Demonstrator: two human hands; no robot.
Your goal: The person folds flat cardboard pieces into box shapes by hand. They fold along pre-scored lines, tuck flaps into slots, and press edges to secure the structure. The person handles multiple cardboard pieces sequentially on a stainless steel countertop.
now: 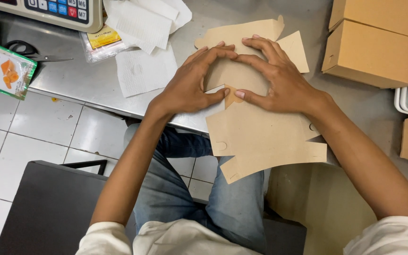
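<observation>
**Two hands press a flat box blank on a steel table**

A steel table [90, 82] fills the far half of the view, its near edge running across the middle. On it lies one brown cardboard blank [256, 134], unfolded and flat, with cut flaps, notches and a small round tab slot. Its long axis runs from far to near, slightly tilted, and its near end overhangs the table edge above the person's jeans.

Far right stand two closed brown boxes [374, 40], stacked. Far left sit one weighing scale [48, 10], a few white tissue sheets [142, 47], one pair of scissors [24, 49] and one green snack packet [3, 68].

The left hand [190, 85] and the right hand [277, 78] lie palm down on the blank's far part, fingers spread and pressed flat, fingertips meeting, thumbs pointing toward each other.
</observation>
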